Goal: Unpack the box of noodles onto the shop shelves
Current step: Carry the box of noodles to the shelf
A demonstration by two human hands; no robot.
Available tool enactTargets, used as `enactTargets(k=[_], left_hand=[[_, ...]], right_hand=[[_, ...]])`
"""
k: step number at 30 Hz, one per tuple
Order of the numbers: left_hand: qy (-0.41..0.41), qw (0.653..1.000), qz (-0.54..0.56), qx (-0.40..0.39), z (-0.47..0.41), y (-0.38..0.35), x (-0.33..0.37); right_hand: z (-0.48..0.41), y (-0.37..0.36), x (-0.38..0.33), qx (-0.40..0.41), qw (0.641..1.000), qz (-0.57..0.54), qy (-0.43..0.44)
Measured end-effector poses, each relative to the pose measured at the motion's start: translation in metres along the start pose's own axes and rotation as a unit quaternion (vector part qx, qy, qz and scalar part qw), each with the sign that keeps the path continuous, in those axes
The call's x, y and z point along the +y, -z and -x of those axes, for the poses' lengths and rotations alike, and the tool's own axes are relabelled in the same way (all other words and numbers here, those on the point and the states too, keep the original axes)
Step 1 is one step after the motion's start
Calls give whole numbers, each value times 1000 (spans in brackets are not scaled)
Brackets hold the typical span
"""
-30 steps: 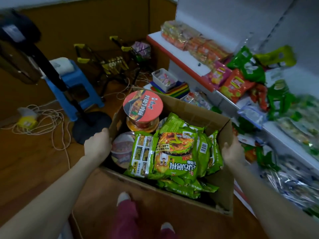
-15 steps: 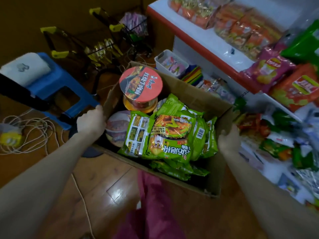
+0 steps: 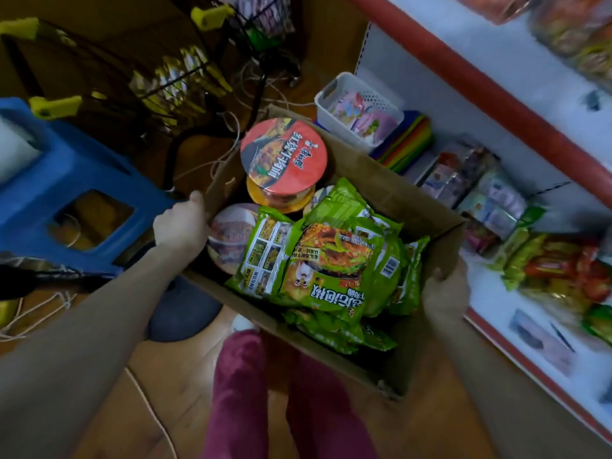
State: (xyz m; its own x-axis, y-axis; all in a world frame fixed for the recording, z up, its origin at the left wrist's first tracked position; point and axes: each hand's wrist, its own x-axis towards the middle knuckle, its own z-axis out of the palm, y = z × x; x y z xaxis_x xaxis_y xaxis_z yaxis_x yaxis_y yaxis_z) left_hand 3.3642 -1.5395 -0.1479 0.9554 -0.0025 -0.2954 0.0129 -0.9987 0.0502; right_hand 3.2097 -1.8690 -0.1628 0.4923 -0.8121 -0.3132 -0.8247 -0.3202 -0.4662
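Your left hand (image 3: 180,226) grips the brown cardboard box's (image 3: 381,180) left wall, right hand (image 3: 445,293) its right — top green noodle packet (image 3: 331,260) lies lengthwise toward you, print inverted.

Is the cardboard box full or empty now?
Full: green noodle packets and a red-lidded noodle bowl rise above the rim of the cardboard box.

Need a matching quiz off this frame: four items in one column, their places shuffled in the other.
Items
1. red-lidded cup
2. green packets
3. blue stool
4. white basket

Places
A. piled in the middle of the box
B. outside the box, to its left
C. at the far end of the box
D. beyond the box, against the shelf unit

Pairs: 1-C, 2-A, 3-B, 4-D
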Motion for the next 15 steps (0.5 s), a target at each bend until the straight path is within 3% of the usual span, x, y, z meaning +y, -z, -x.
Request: enactTargets(k=[15], left_hand=[[-53,998,-39,-24,-161,-136,-21]], right_hand=[[-50,-183,11,11,994,-54,-91]])
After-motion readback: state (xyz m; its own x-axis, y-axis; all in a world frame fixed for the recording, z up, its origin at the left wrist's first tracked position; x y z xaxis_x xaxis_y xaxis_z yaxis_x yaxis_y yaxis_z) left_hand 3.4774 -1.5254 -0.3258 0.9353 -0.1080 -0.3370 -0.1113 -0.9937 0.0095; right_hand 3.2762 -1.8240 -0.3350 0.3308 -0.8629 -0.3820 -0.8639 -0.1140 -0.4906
